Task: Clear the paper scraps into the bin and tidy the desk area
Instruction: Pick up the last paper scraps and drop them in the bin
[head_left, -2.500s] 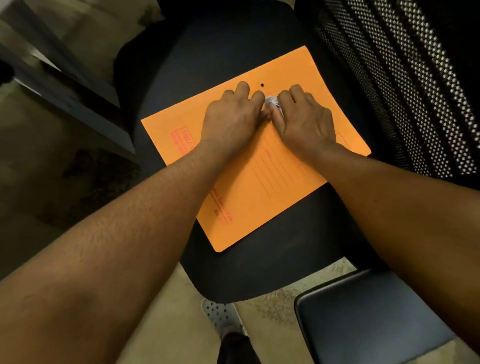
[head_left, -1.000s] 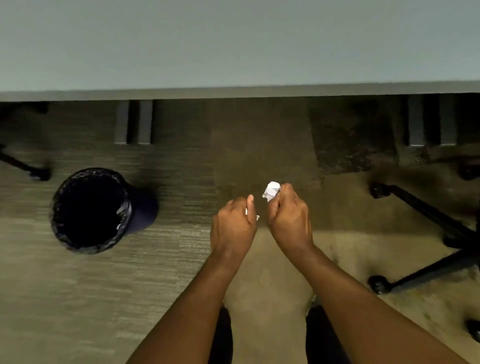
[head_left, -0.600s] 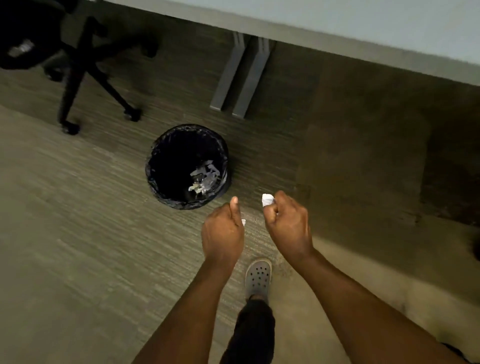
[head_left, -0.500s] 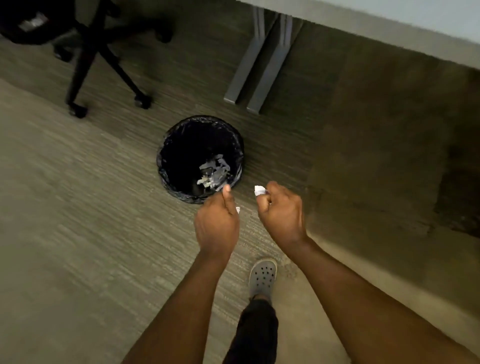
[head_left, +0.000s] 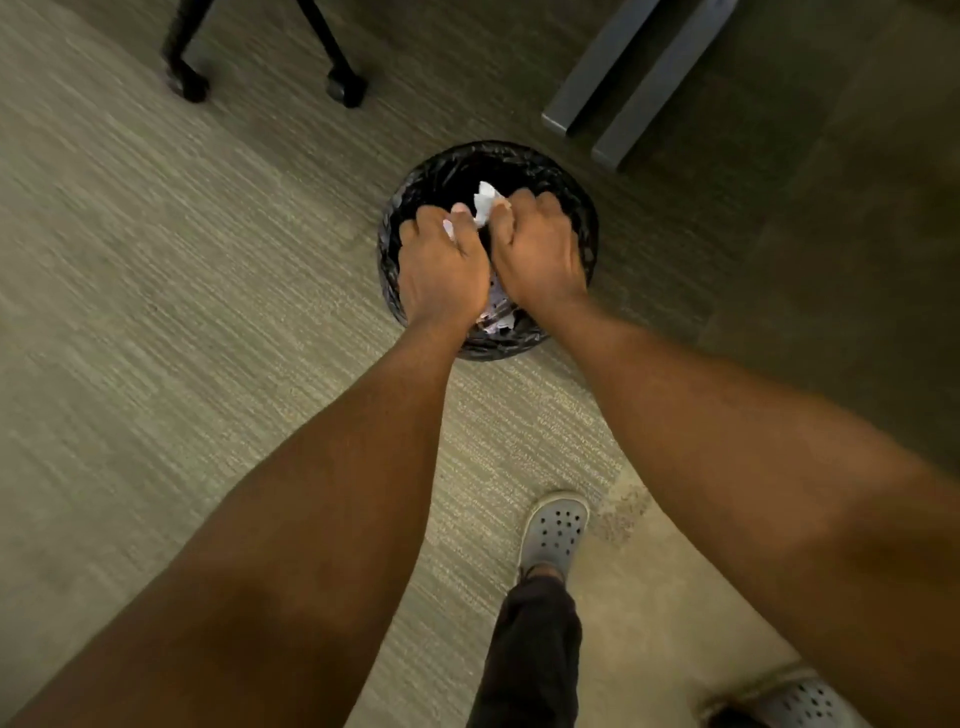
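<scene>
Both hands are held over a round bin (head_left: 584, 218) lined with a crinkled black plastic bag, upper centre of the frame. The left hand (head_left: 441, 270) is curled closed, with a small white scrap (head_left: 448, 227) showing at its fingers. The right hand (head_left: 537, 254) is pinched on a crumpled white paper wad (head_left: 484, 200); thumbs nearly touching. More torn paper bits (head_left: 500, 317) are seen inside the bin, below the hands. Ribbed grey-green carpet (head_left: 182, 260) underneath. Black chair legs with casters (head_left: 345, 92) at upper left, flat grey metal desk feet (head_left: 628, 98) at upper right. A grey perforated clog (head_left: 555, 530) at lower centre.
</scene>
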